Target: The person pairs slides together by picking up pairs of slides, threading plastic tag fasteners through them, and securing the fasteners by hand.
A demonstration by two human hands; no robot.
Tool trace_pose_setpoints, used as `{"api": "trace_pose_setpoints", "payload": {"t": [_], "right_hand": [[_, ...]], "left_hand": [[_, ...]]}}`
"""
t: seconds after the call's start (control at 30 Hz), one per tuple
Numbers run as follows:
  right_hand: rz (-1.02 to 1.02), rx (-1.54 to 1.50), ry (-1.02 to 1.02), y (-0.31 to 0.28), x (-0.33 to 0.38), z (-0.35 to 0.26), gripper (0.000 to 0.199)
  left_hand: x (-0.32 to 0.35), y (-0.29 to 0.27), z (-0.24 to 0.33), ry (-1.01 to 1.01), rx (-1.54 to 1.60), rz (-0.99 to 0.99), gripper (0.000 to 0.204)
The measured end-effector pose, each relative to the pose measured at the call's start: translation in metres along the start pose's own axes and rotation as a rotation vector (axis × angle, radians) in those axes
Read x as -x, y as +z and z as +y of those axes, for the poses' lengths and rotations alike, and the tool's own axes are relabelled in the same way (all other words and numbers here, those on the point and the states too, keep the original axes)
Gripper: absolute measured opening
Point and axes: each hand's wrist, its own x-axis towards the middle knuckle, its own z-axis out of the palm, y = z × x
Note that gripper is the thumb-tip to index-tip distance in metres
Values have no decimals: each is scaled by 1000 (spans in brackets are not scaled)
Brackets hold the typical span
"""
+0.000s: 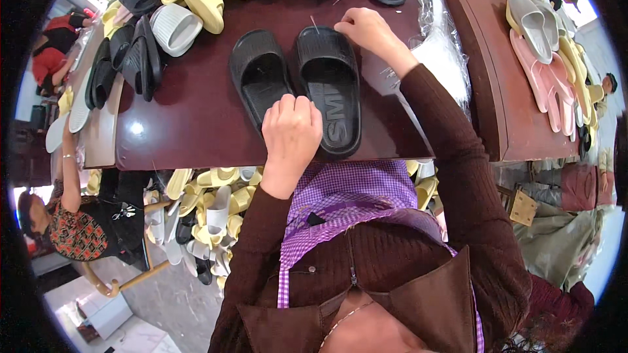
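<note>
A slipper workshop, as you see it from above: loose slippers point(199, 0) in yellow, black and white crowd the far side of your table point(190, 127), with clear plastic point(428, 0) toward its right end, and a black pair point(327, 52) lies directly before you. A large pile point(216, 212) of slippers shows below the near edge. You wear a purple checked apron point(353, 186); at left, a co-worker point(82, 229) reaches toward further slippers

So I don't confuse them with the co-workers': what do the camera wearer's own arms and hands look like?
The left hand and right hand are bare, without gloves. The long sleeves are dark brown, ribbed knit, reaching about the wrists.
</note>
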Motion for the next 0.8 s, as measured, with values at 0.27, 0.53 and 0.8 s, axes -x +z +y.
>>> {"api": "trace_pose_setpoints", "payload": {"t": [0.27,0.53,0.8], "right_hand": [[-156,160,138,27,-33,-5,33],[-80,-24,-27,43,-40,0,24],[-108,-338,-193,49,-63,-39,15]], "left_hand": [[0,3,-4,5,23,-37,13],[-19,8,-47,126,28,-79,8],[-29,18,-81,173,258,-111,11]]}}
